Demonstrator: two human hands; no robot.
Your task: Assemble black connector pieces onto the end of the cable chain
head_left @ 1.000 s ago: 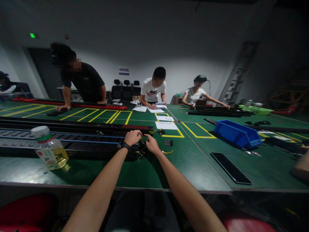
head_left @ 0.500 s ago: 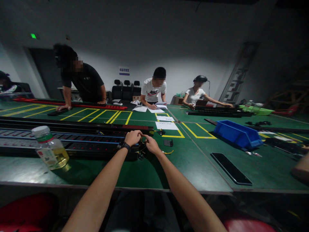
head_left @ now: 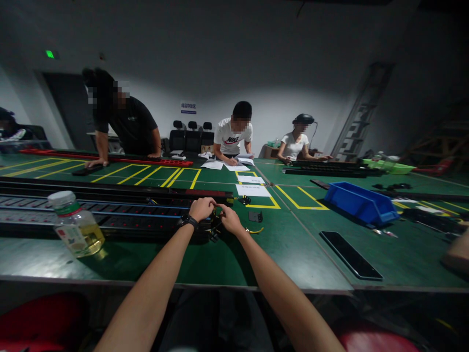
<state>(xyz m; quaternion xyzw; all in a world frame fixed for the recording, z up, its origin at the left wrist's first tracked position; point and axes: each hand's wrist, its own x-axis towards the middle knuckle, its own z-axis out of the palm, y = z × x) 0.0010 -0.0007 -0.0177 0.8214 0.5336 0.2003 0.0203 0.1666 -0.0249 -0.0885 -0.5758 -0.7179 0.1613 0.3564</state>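
My left hand (head_left: 201, 208), with a dark watch on its wrist, and my right hand (head_left: 230, 218) meet at the right end of a long black power strip (head_left: 110, 215) that lies across the green table (head_left: 205, 259). Both hands pinch at small wires and parts at the strip's end; what the fingers grip is too small and dark to make out. A yellow wire (head_left: 254, 230) and a small black plate (head_left: 255, 216) lie just right of my right hand.
A bottle of yellow liquid (head_left: 75, 224) stands at the left near the table's front edge. A blue bin (head_left: 359, 201) and a flat black bar (head_left: 350, 254) lie to the right. Papers (head_left: 252, 189) sit beyond. Three people work at the far tables; another person's arm (head_left: 458, 252) shows at the right edge.
My hands have stayed at the strip's end, with the right fingers shifting slightly up toward the left hand. The far right person pulled an arm in.
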